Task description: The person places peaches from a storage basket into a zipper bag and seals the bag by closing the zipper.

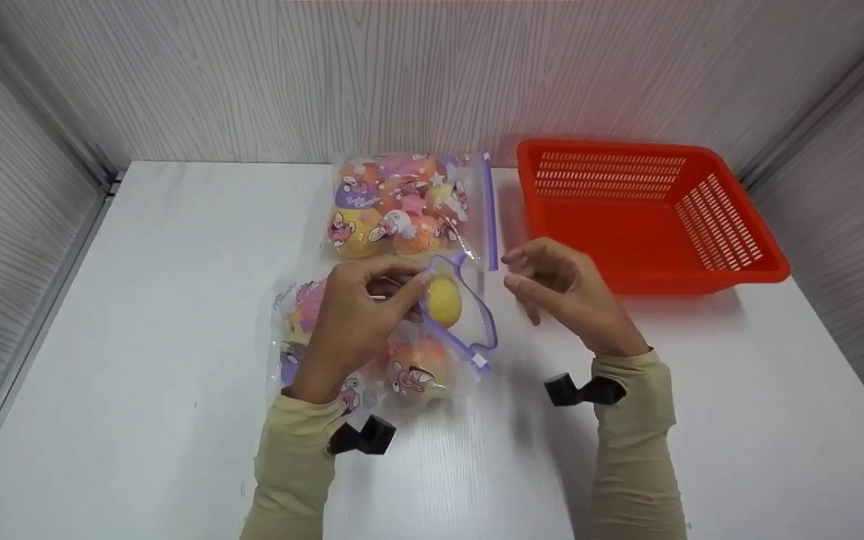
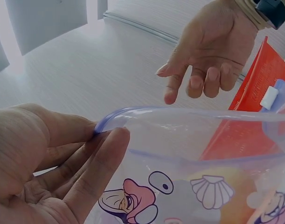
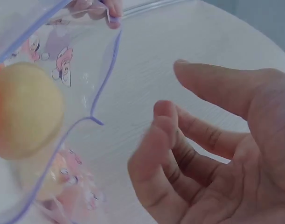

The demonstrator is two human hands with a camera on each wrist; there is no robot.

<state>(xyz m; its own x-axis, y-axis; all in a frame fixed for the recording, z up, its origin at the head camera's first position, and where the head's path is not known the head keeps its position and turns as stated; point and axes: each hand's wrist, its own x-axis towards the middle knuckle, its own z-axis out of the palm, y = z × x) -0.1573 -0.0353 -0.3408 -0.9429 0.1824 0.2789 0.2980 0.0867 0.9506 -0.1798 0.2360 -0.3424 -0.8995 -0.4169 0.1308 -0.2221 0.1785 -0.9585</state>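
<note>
A clear cartoon-printed slider bag (image 1: 372, 386) with a purple zip edge gapes open in front of me, and round fruit shows through its film. My left hand (image 1: 353, 322) pinches the rim of this bag between thumb and fingers, as the left wrist view also shows at the purple edge (image 2: 109, 120). Within the mouth lies a yellow fruit (image 1: 445, 301), seen larger as a yellow-orange round fruit (image 3: 28, 112) in the right wrist view. To the right of the opening, my right hand (image 1: 574, 300) hovers with loosely bent fingers, holding nothing and apart from the bag.
Behind the open bag lies a second printed bag (image 1: 409, 202) full of round fruit, its purple zip strip (image 1: 490, 214) on the right. A red plastic basket (image 1: 649, 277) with slotted sides stands at the back right. A wood-grain panel (image 1: 432, 82) borders the white table (image 1: 177, 337) behind.
</note>
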